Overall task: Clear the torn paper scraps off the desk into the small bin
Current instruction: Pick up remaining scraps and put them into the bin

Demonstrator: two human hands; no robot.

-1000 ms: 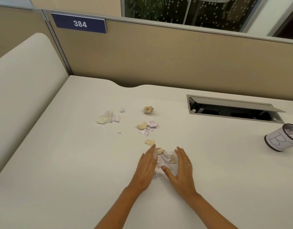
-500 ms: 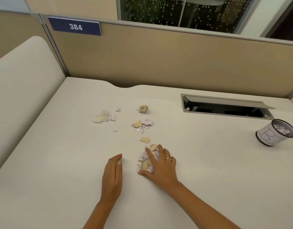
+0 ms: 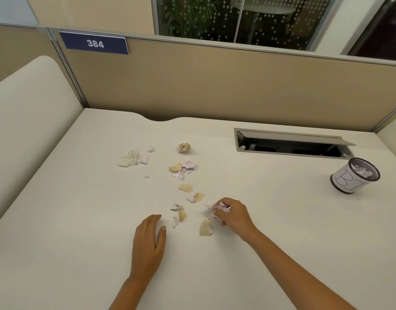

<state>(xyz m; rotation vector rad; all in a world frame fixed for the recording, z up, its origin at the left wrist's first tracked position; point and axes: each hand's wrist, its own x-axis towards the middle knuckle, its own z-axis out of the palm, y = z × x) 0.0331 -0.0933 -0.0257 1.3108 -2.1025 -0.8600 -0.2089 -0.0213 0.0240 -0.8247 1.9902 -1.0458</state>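
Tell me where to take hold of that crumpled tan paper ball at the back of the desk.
Pinch the crumpled tan ball across its middle, coming straight down from above. It sits alone on the desk, rounded and raised, with open space all round, so the fingers can close on opposite sides without catching other scraps.

Torn white and tan paper scraps [image 3: 183, 171] scattered mid-desk on the cream laminate desk [image 3: 80, 220]. Small paper-wrapped mesh bin [image 3: 354, 175] far right, well apart, just before the recessed grey cable tray [image 3: 291, 143]. Beige fabric partition [image 3: 215, 86] behind desk.
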